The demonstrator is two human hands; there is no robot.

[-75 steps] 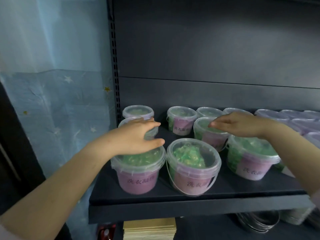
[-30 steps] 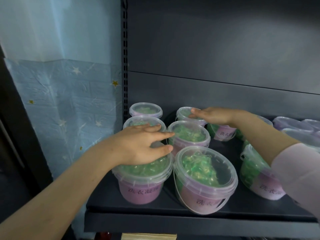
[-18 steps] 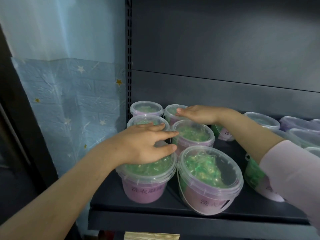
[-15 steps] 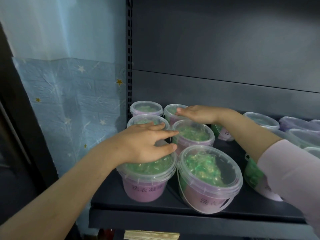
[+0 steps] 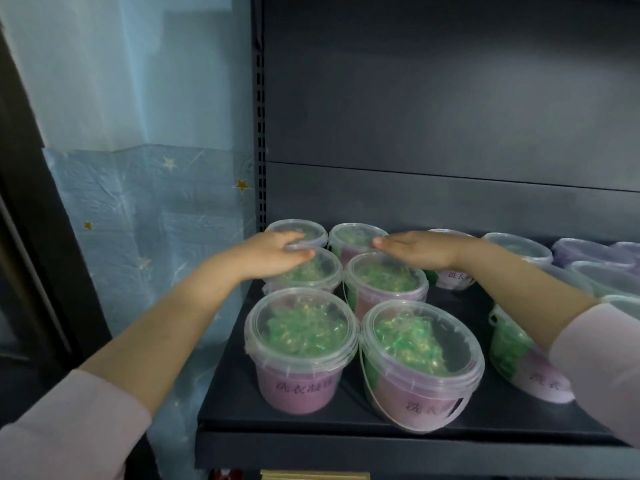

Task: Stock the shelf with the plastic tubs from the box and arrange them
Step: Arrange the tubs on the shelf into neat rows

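Several clear plastic tubs with pink labels and green contents stand in two columns at the left end of the dark shelf (image 5: 346, 420). My left hand (image 5: 273, 254) lies flat on the lid of the middle-left tub (image 5: 311, 271), fingers straight, reaching toward the back-left tub (image 5: 304, 232). My right hand (image 5: 415, 249) rests with straight fingers over the middle-right tub (image 5: 384, 278), its fingertips at the back-right tub (image 5: 353, 235). The two front tubs, left (image 5: 301, 344) and right (image 5: 419, 362), stand free of my hands.
More tubs stand to the right: one (image 5: 523, 358) partly behind my right sleeve and several pale ones (image 5: 595, 258) at the far right. The shelf's perforated upright (image 5: 260, 133) borders the left side, with a blue starred wall covering (image 5: 149, 209) beyond it.
My left hand has left the front-left tub's lid and moved back onto the middle-left tub. My right hand stays over the back and middle right tubs. The view has shifted closer.
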